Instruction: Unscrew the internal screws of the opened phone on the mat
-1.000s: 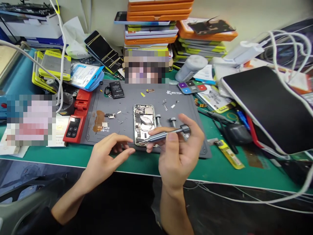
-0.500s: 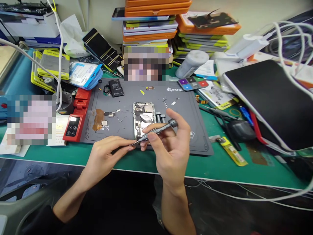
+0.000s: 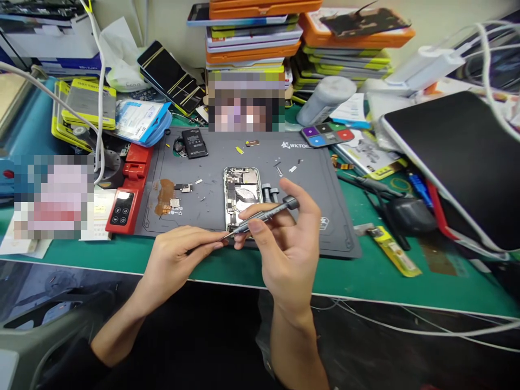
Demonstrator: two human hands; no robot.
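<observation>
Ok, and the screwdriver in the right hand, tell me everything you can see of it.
The screwdriver is slim, grey and metallic-looking, with a wider, dark round cap at its back end and a thin tip. The right hand grips it, thumb against the handle. It slants across the lower end of the opened phone, cap to the upper right, tip pointing down-left at the left hand's fingertips. Whether these touch it, I can't tell.

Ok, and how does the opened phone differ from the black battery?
The opened phone is larger than the black battery. The phone is pale-rimmed, its insides exposed; the battery is a dark slab. The right hand partly covers the phone, while the battery lies farther back, uncovered. Both lie on the gray mat.
</observation>
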